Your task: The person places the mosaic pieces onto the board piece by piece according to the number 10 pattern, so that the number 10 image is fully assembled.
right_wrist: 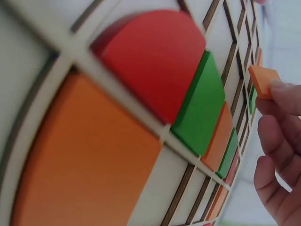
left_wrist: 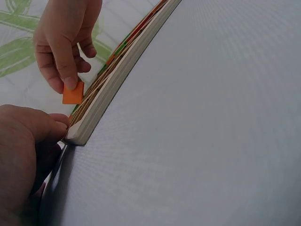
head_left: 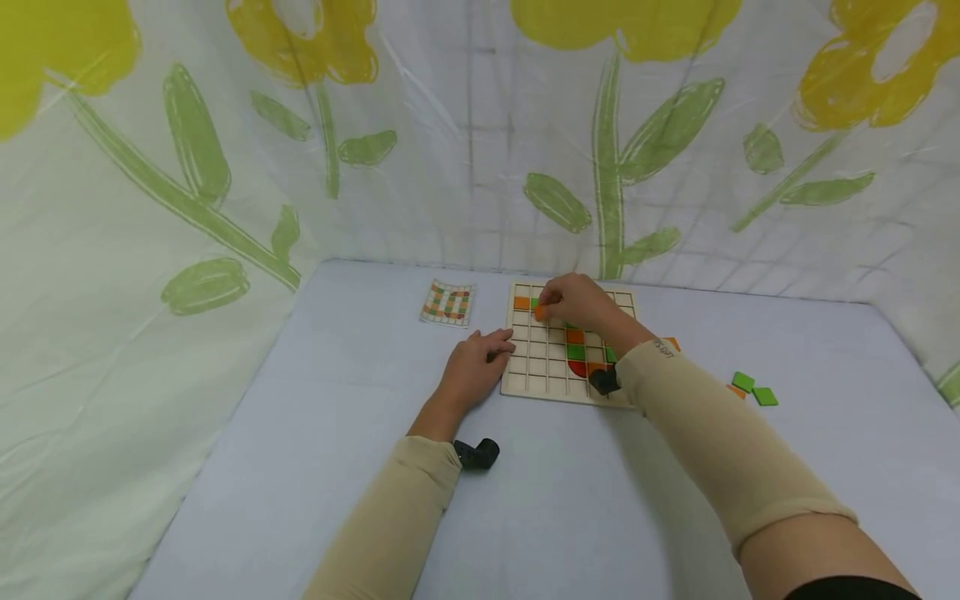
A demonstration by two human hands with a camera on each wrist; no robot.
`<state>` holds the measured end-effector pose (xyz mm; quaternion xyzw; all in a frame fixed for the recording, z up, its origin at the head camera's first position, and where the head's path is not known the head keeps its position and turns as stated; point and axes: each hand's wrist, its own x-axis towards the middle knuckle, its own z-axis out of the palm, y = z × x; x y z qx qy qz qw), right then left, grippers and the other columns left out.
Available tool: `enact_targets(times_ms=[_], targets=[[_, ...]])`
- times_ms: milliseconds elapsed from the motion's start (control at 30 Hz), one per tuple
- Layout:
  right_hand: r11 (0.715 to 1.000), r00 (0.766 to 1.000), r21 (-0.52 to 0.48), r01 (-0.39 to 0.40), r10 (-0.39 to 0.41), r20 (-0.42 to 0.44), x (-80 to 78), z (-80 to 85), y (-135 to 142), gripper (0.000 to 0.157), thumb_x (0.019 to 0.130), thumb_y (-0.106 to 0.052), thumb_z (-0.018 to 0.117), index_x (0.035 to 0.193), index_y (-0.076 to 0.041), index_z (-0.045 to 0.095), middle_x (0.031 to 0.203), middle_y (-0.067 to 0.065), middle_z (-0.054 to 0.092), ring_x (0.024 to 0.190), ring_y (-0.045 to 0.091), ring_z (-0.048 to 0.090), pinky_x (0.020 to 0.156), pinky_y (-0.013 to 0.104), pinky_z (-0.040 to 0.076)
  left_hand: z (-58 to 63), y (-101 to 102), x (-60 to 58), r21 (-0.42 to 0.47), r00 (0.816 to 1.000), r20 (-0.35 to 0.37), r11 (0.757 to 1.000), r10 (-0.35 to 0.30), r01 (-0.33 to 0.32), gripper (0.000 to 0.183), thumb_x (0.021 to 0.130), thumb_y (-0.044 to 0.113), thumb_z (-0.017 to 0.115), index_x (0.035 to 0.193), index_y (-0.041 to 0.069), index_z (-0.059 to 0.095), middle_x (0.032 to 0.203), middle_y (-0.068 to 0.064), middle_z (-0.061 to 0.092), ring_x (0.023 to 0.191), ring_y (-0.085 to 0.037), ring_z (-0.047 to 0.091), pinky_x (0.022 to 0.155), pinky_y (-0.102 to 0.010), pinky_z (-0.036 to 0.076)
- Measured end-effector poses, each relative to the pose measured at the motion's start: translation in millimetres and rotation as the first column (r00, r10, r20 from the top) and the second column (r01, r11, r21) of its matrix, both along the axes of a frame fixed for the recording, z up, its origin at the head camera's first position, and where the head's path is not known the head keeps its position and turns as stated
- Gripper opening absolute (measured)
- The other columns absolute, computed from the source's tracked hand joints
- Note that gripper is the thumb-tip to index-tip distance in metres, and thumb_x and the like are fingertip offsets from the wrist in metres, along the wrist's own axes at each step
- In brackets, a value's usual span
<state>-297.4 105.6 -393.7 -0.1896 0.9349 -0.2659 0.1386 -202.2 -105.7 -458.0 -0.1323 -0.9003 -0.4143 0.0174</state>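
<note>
Orange tile (head_left: 539, 313) is hovering over the upper-left of the grid board (head_left: 537, 365), right hand (head_left: 577, 300) pinching it. Board is looking partly filled, many cells lying bare. Left hand (head_left: 472, 367) is touching board's left edge, fingers extended. Loose tiles (head_left: 765, 397) are lying right, probably awaiting placement.

Small dark lettering (head_left: 664, 348) stands on the tan right sleeve (head_left: 720, 442), close to its far edge, just behind the wrist of the right hand (head_left: 581, 302). In the head view it slants steeply across the cloth and seems to read "Let's", though it is too small for every character to be certain, and any further letters beside it cannot be made out.
</note>
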Motion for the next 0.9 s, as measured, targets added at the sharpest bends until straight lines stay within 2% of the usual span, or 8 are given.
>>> enact_targets(times_ms=[233,400,767,900], targets=[[1.000,0.999,-0.016,0.020,-0.020,0.026,-2.0,-4.4,-2,0.015,0.094,-0.019,0.067,0.106,-0.011,0.071,0.108,0.007,0.071,0.099,0.025,0.062,0.085,0.041,0.054,0.7,0,0.3,0.002,1.000,0.006,1.000,0.004,-0.004,0.023,0.098,0.019,0.060,0.115,0.012,0.074,0.138,0.007,0.059,0.135,-0.014,0.050,0.123,-0.037,0.024],[0.999,0.999,0.032,0.032,-0.033,0.026,-3.8,-10.4,-4,0.016,0.094,-0.020,0.067,0.105,-0.011,0.073,0.106,0.006,0.072,0.096,0.024,0.063,0.084,0.039,0.055,-1.1,0,-0.7,-0.005,1.000,-0.008,1.000,-0.002,0.002,0.022,0.098,0.018,0.060,0.114,0.011,0.074,0.137,0.007,0.060,0.133,-0.012,0.051,0.123,-0.036,0.024],[0.993,1.000,0.122,-0.004,0.001,0.025,-0.4,-8.4,-6,0.023,0.098,-0.019,0.061,0.115,-0.010,0.074,0.125,0.010,0.067,0.115,0.028,0.061,0.096,0.043,0.053,-0.2,0,-0.2,-0.002,1.000,-0.014,1.000,-0.001,0.001,0.022,0.098,0.017,0.060,0.114,0.011,0.074,0.137,0.006,0.061,0.133,-0.012,0.052,0.123,-0.036,0.024],[0.991,1.000,0.133,-0.013,0.011,0.017,1.0,-6.1,-5,0.022,0.098,-0.018,0.060,0.114,-0.011,0.075,0.125,0.010,0.068,0.116,0.028,0.061,0.097,0.043,0.053,-0.7,0,0.0,-0.003,1.000,-0.012,1.000,-0.002,0.002,0.022,0.098,0.017,0.060,0.114,0.011,0.074,0.137,0.006,0.060,0.133,-0.011,0.052,0.123,-0.035,0.024]])
